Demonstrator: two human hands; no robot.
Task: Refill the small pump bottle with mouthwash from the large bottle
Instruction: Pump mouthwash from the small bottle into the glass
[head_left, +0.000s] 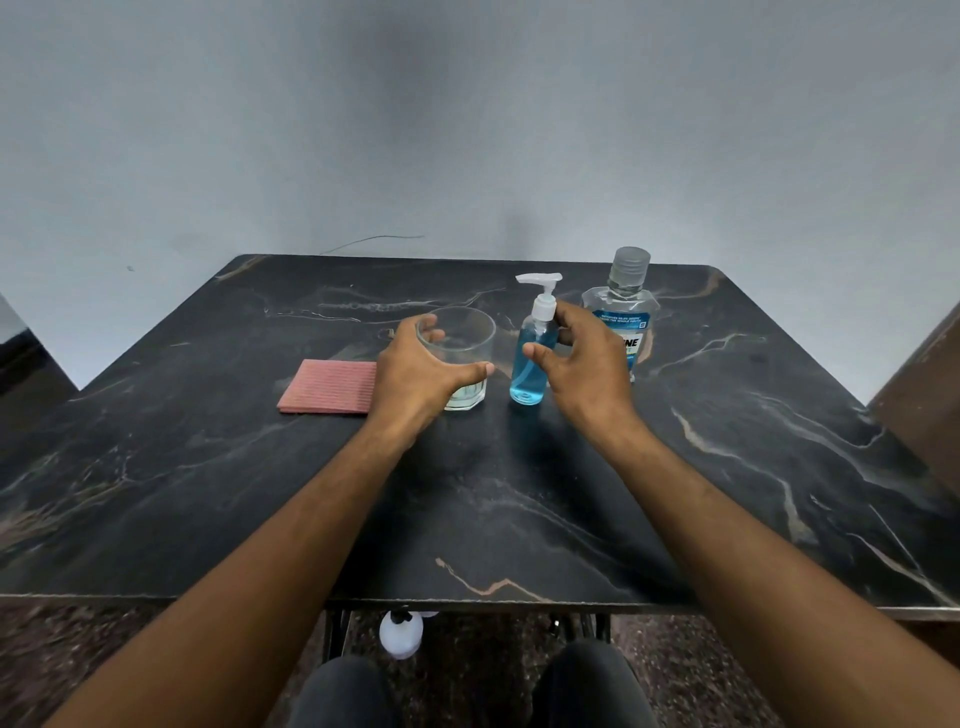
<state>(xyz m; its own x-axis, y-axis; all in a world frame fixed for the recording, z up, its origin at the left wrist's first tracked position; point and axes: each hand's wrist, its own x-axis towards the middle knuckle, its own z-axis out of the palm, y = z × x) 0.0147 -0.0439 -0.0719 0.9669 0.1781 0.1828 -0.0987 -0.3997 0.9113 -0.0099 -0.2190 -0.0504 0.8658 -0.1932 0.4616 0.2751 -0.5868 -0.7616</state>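
The pump bottle stood upright on the table, its long axis vertical, in the gap between the right hand's thumb and fingers. The thumb sat in front of its blue body, the fingertips up near the white collar, so that hand was plainly the nearer one. Its fingers were curved and spread in a half-formed grasp; from where I stood I could not say whether they touched the bottle or hung just short of it. The left hand lay just left of the bottle, fingers loosely curved about a glass, thumb across its front, though real contact was hard to judge. Behind the right fingers, partly hidden by them, stood the large bottle, capped and upright. To my eye the next move turned on those fingers closing round the collar to unscrew the pump.
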